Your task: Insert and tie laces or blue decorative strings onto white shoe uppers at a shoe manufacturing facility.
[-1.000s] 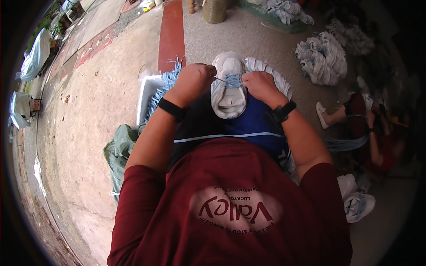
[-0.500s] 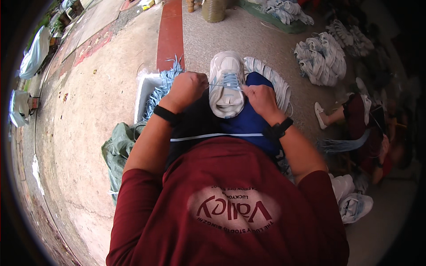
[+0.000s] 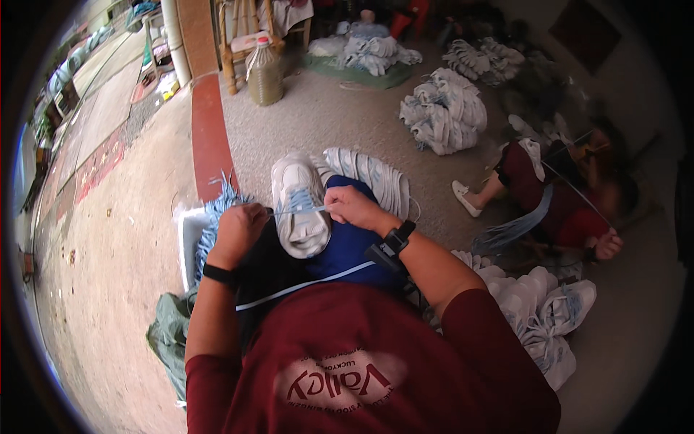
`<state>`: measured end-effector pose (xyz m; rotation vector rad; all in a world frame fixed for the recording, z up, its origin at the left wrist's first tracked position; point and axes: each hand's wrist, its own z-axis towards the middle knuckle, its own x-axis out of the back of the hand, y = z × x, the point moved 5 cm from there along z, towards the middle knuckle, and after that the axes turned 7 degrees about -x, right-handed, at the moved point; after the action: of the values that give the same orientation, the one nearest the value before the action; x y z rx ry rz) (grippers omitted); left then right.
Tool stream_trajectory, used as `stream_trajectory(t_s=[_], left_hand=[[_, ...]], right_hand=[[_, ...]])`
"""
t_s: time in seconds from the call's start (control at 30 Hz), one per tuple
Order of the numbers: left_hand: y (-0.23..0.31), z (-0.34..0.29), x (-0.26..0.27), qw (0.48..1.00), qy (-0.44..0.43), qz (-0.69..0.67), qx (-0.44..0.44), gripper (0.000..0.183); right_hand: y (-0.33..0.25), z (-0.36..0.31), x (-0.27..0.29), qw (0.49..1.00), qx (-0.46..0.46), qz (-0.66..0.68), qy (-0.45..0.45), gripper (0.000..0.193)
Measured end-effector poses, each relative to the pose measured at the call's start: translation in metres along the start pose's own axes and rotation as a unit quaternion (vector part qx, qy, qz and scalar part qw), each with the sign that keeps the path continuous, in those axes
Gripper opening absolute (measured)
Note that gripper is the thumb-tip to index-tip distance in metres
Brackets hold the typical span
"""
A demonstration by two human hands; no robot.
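Observation:
On my lap rests a white shoe (image 3: 303, 235), its toe pointing away from me, with light blue lacing over its tongue. A thin light blue shoelace (image 3: 298, 211) stretches across it from hand to hand. At the shoe's left side, my left hand (image 3: 242, 226) is closed on one end of that lace. My right hand (image 3: 353, 207) pinches the other part, just right of the lacing. Many loose blue laces (image 3: 218, 210) spill from a white box (image 3: 189, 242) by my left hand. Beyond my right hand stands a row of white shoe uppers (image 3: 377, 179).
A green sack (image 3: 168, 329) lies at my left. Ahead are a large capped jug (image 3: 264, 76) and a bamboo chair (image 3: 228, 54). Piles of white shoe uppers (image 3: 444, 112) lie farther right. A co-worker (image 3: 528, 166) sits there, pulling a lace; more shoes (image 3: 542, 307) lie by my right elbow.
The view has swung right and up, showing more of the chair, jug and co-worker. Both my hands still stretch the lace across the shoe.

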<state>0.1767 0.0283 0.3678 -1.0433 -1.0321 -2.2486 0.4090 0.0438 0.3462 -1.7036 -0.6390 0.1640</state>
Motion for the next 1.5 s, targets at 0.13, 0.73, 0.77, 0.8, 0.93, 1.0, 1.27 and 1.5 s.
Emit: stream_trajectory(t_s=[0.13,0.73,0.77,0.8,0.93,1.0,1.27,1.5], left_hand=[[0.001,-0.005,0.01,0.999,-0.003,-0.045,-0.003,0.008],[-0.16,-0.303,0.094,0.853,0.097,-0.253,0.447,0.007],[-0.162,-0.318,0.098,0.837,0.11,-0.249,0.475,0.007],[-0.163,-0.326,0.101,0.837,0.109,-0.249,0.475,0.007],[-0.167,-0.351,0.102,0.824,0.111,-0.241,0.5,0.007],[-0.176,-0.365,0.099,0.873,0.092,-0.178,0.444,0.015],[-0.129,-0.215,0.02,0.795,0.066,-0.395,0.456,0.029],[-0.009,-0.04,-0.028,0.8,-0.236,-0.512,0.206,0.006]], right_hand=[[-0.012,-0.016,0.009,0.855,0.211,-0.447,0.153,0.02],[0.147,-0.227,0.201,0.903,-0.036,-0.257,0.343,0.016],[0.153,-0.236,0.205,0.904,-0.058,-0.25,0.343,0.016],[0.159,-0.243,0.208,0.903,-0.08,-0.243,0.344,0.016],[0.165,-0.256,0.208,0.904,-0.043,-0.25,0.344,0.016],[0.173,-0.25,0.208,0.902,-0.032,-0.249,0.351,0.017],[0.141,-0.165,0.187,0.93,-0.174,-0.215,0.241,0.016],[0.004,-0.029,0.021,0.989,0.036,-0.074,-0.119,0.017]])
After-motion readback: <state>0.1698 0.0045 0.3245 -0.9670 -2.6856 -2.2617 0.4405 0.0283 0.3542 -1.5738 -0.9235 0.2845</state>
